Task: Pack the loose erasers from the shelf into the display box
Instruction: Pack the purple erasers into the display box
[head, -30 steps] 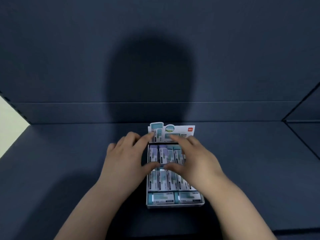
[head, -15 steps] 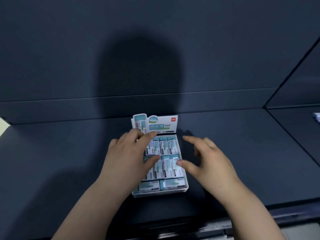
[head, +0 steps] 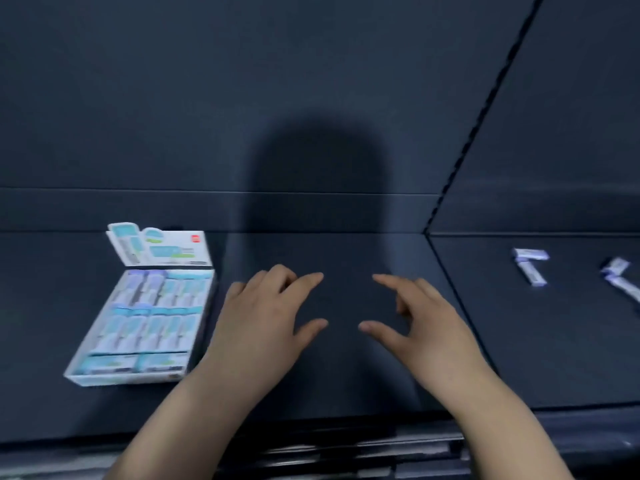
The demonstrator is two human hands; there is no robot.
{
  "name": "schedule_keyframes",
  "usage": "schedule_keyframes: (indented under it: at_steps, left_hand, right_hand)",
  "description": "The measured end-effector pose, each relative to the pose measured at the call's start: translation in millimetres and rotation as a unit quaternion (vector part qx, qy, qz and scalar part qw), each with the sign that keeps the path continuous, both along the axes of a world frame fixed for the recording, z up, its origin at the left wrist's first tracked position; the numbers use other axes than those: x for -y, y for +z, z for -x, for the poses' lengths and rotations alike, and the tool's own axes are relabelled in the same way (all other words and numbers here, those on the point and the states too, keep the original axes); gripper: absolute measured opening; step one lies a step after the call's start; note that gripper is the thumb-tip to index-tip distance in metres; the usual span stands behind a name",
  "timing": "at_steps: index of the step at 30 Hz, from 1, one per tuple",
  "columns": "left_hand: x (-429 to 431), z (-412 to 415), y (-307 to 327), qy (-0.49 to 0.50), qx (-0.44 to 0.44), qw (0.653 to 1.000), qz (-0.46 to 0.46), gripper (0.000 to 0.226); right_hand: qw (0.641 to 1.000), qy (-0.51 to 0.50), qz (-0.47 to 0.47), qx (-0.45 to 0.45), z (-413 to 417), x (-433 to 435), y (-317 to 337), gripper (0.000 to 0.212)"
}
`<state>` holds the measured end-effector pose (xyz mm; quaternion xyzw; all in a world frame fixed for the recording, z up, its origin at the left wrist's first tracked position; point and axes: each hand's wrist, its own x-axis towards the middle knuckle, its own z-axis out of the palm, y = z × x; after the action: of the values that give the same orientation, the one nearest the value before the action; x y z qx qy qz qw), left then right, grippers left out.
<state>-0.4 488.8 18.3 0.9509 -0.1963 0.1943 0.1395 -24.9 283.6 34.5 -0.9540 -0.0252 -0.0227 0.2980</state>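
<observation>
The white display box (head: 124, 377) lies on the dark shelf at the left, its printed lid flap (head: 162, 249) standing up at the back. Rows of teal and purple wrapped erasers (head: 152, 317) fill it. My left hand (head: 263, 323) hovers just right of the box, fingers relaxed, holding nothing. My right hand (head: 426, 327) hovers beside it, fingers spread and empty. Loose erasers (head: 530, 266) lie on the neighbouring shelf section at the far right, with more loose erasers (head: 621, 278) at the frame's edge.
The shelf (head: 346, 375) is dark blue with a back wall and a low ledge behind. A seam (head: 450, 282) divides it from the right section. The shelf's front edge (head: 329, 434) runs below my wrists.
The view has swung right, so the box now sits at the left. Both hands have left the box and moved right over bare shelf. Loose erasers have come into view at the right.
</observation>
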Motion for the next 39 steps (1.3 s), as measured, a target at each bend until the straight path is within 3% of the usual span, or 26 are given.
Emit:
schedule_keyframes:
  at_steps: [8, 29, 39]
  left_hand:
    - [100, 25, -7, -0.002, 0.013, 1.000, -0.017, 0.049]
    - [148, 12, -26, -0.091, -0.084, 0.990, -0.069, 0.044]
    - [286, -33, 6, -0.077, -0.093, 0.988, -0.094, 0.056]
  right_hand:
    - [1.000, -0.012, 0.012, -0.001, 16, 98, 4, 0.060]
    - [0.996, -0.092, 0.015, -0.004, 31, 158, -23, 0.058]
    - [0.996, -0.080, 0.028, 0.034, -32, 293, -10, 0.039]
